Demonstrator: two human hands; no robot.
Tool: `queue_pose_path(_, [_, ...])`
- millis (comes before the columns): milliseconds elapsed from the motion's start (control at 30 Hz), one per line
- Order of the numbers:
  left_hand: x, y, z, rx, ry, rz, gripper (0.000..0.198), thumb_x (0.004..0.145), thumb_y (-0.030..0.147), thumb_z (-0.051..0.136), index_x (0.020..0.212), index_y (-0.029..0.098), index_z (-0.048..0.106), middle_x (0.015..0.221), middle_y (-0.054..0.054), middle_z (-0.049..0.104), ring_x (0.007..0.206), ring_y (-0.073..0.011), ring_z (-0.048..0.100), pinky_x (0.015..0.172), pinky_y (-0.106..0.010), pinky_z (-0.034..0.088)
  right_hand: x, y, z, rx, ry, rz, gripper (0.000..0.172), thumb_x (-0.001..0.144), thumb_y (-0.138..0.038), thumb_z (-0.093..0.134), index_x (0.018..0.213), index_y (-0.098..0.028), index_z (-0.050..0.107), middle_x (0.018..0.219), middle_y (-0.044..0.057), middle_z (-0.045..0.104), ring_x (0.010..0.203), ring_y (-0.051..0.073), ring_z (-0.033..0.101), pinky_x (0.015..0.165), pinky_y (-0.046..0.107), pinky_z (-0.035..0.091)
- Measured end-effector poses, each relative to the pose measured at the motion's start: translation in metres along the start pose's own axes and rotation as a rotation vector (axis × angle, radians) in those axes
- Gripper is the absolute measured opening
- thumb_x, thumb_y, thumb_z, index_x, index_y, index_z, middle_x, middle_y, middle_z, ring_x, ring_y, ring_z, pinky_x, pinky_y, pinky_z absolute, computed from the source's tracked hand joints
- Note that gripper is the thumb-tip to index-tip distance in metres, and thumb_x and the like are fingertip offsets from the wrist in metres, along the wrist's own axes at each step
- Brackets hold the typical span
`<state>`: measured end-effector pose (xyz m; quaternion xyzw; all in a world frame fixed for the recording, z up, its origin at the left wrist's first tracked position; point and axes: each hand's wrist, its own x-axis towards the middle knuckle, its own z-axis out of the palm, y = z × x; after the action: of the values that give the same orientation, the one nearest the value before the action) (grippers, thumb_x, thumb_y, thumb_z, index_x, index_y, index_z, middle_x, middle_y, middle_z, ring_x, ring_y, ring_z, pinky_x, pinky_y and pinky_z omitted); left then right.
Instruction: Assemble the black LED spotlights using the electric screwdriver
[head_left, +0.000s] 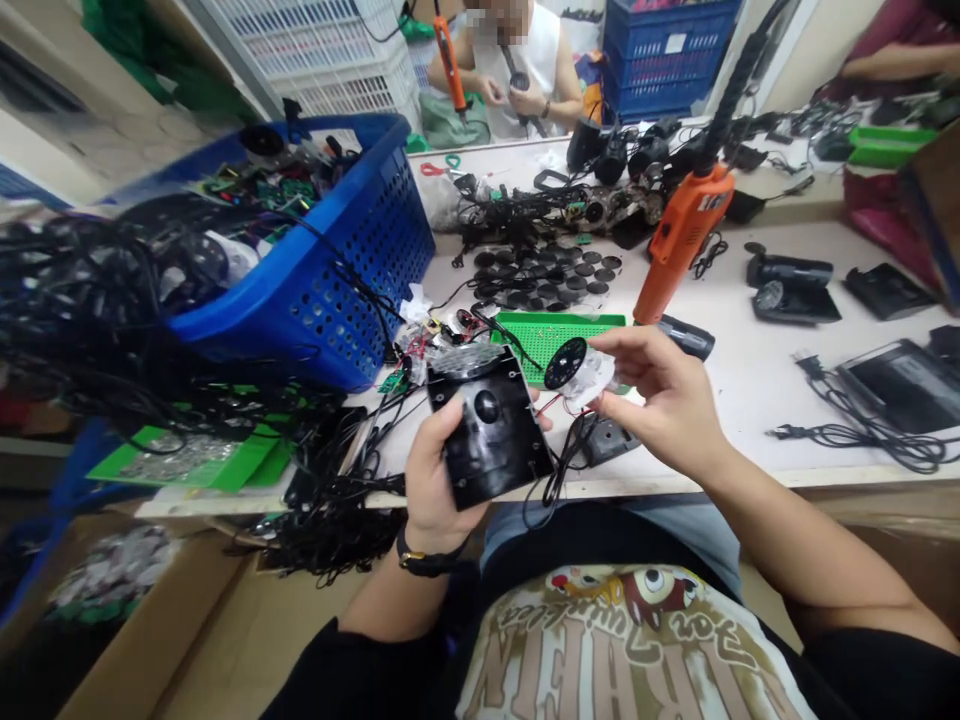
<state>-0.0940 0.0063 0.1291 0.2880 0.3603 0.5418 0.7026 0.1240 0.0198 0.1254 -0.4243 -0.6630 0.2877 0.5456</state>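
Note:
My left hand (433, 478) grips a black square plastic panel (491, 430) from below, holding it tilted over the table's front edge. My right hand (664, 400) pinches a small round black disc with a pale part behind it (571, 366) just right of the panel's top corner. Thin red and black wires run from the disc down toward the panel. A black cord hangs below the panel.
A green tray (592, 325) lies behind my hands. An orange power screwdriver (684, 240) hangs above the table. A blue basket (330, 260) of parts and tangled black cables stands at left. Several black discs (547, 275) lie farther back. A person sits opposite, holding tools.

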Motion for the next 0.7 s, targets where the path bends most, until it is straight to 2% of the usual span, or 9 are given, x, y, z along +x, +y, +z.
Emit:
queue_pose_path(167, [0.016, -0.026, 0.017, -0.123, 0.011, -0.065, 0.024, 0.086, 0.043, 0.075, 0.095, 0.02, 0.075, 0.093, -0.005, 0.081, 0.109, -0.0345, 0.077, 0.096, -0.048, 0.065, -0.007, -0.008, -0.014, -0.369, 0.07, -0.213, 0.026, 0.088, -0.034, 0.078, 0.11, -0.025, 0.069, 0.089, 0.002, 0.075, 0.07, 0.015, 0.068, 0.067, 0.031, 0.061])
queue_pose_path(267, [0.02, -0.043, 0.023, -0.193, 0.023, -0.123, 0.025, 0.086, 0.041, 0.077, 0.098, 0.019, 0.076, 0.095, -0.006, 0.082, 0.109, -0.0328, 0.077, 0.099, -0.046, 0.063, -0.015, 0.002, -0.008, -0.432, 0.085, -0.274, 0.026, 0.091, -0.033, 0.076, 0.114, -0.024, 0.068, 0.1, 0.007, 0.074, 0.081, 0.018, 0.071, 0.07, 0.033, 0.063])
queue_pose_path(367, [0.022, -0.051, 0.023, -0.227, 0.047, -0.189, 0.022, 0.086, 0.037, 0.077, 0.096, 0.017, 0.075, 0.094, -0.006, 0.082, 0.107, -0.0322, 0.078, 0.101, -0.045, 0.062, -0.021, 0.016, -0.003, -0.381, 0.054, -0.24, 0.026, 0.091, -0.029, 0.073, 0.115, -0.023, 0.065, 0.118, 0.012, 0.069, 0.101, 0.022, 0.071, 0.077, 0.036, 0.066])
queue_pose_path(433, [0.024, -0.048, 0.019, -0.233, 0.072, -0.184, 0.017, 0.087, 0.033, 0.076, 0.093, 0.017, 0.074, 0.092, -0.006, 0.082, 0.108, -0.0322, 0.078, 0.101, -0.046, 0.062, -0.022, 0.023, -0.003, -0.347, -0.004, -0.229, 0.029, 0.091, -0.023, 0.069, 0.119, -0.023, 0.063, 0.119, 0.012, 0.069, 0.107, 0.023, 0.071, 0.081, 0.039, 0.066])
queue_pose_path(533, [0.027, -0.033, 0.009, -0.19, 0.075, -0.121, 0.017, 0.089, 0.033, 0.07, 0.094, 0.017, 0.074, 0.095, -0.008, 0.082, 0.111, -0.0338, 0.077, 0.099, -0.048, 0.063, -0.017, 0.025, -0.004, -0.344, -0.04, -0.265, 0.037, 0.092, -0.017, 0.064, 0.127, -0.025, 0.061, 0.121, 0.011, 0.069, 0.111, 0.025, 0.07, 0.086, 0.042, 0.065])
queue_pose_path(633, [0.028, -0.013, -0.007, -0.11, 0.056, -0.032, 0.026, 0.092, 0.037, 0.065, 0.1, 0.014, 0.074, 0.098, -0.011, 0.081, 0.111, -0.0354, 0.077, 0.097, -0.052, 0.064, -0.009, 0.023, -0.004, -0.344, 0.022, -0.309, 0.04, 0.091, -0.016, 0.064, 0.129, -0.029, 0.064, 0.125, 0.011, 0.067, 0.114, 0.026, 0.069, 0.085, 0.043, 0.065])
queue_pose_path(700, [0.028, -0.006, -0.019, -0.071, 0.085, 0.031, 0.029, 0.091, 0.038, 0.064, 0.101, 0.013, 0.075, 0.097, -0.012, 0.081, 0.108, -0.0354, 0.078, 0.095, -0.053, 0.064, -0.004, 0.021, -0.003, -0.334, 0.069, -0.306, 0.04, 0.091, -0.017, 0.064, 0.129, -0.03, 0.064, 0.125, 0.011, 0.066, 0.112, 0.026, 0.069, 0.079, 0.042, 0.065])
